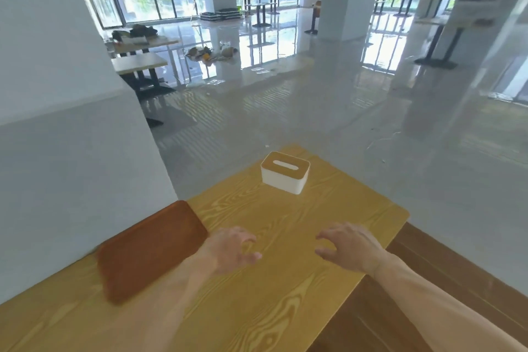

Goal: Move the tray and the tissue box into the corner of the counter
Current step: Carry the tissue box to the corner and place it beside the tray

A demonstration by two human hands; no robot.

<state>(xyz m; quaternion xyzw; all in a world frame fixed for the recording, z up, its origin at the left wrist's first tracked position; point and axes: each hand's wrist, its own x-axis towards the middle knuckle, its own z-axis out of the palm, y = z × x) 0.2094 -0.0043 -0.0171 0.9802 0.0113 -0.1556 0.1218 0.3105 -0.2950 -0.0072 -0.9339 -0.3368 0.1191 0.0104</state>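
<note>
Your yellow wood-grain counter [257,308] carries the brown tray [148,248] flat along its left edge by the wall, and the white tissue box [285,176] upright near the far end. Your left hand [231,251] and right hand [351,248] hover apart over the middle, fingers spread, holding nothing.

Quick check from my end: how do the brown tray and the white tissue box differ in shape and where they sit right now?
The reddish-brown wooden tray is flat and low; the white tissue box with a wooden slotted lid is taller and blocky. The tray lies by the grey wall, beside the left hand; the tissue box stands at the counter's far end, beyond both hands. Both rest on the yellow wood-grain counter, untouched; the right hand holds nothing.
</note>
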